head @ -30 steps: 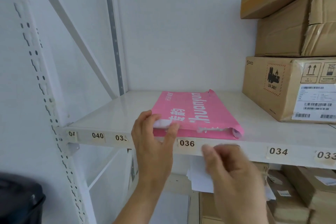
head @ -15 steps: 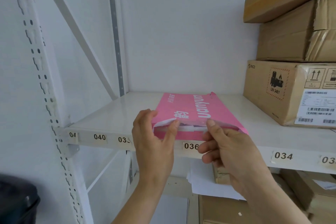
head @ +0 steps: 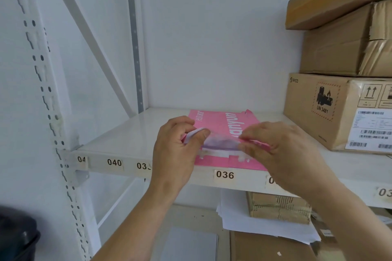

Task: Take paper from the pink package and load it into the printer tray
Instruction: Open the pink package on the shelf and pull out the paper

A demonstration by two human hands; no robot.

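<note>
A pink package [head: 224, 121] with white lettering lies flat on the white shelf [head: 131, 133], its open end at the shelf's front edge. My left hand [head: 176, 150] pinches the left side of the package's open flap between thumb and fingers. My right hand [head: 282, 152] grips the right side of the same flap. The flap is spread between the two hands, and the white edge of the paper stack [head: 216, 151] shows inside the mouth. No printer tray is in view.
Stacked cardboard boxes [head: 343, 110] fill the shelf's right side, close to my right hand. Number labels such as 036 [head: 224, 175] line the shelf front. Loose white sheets [head: 254, 222] and more boxes lie on the lower shelf. A dark object [head: 17, 237] sits bottom left.
My right hand rose from below the shelf edge and took hold of the package's flap. Both hands have pulled the open end wider, and the view has moved closer.
</note>
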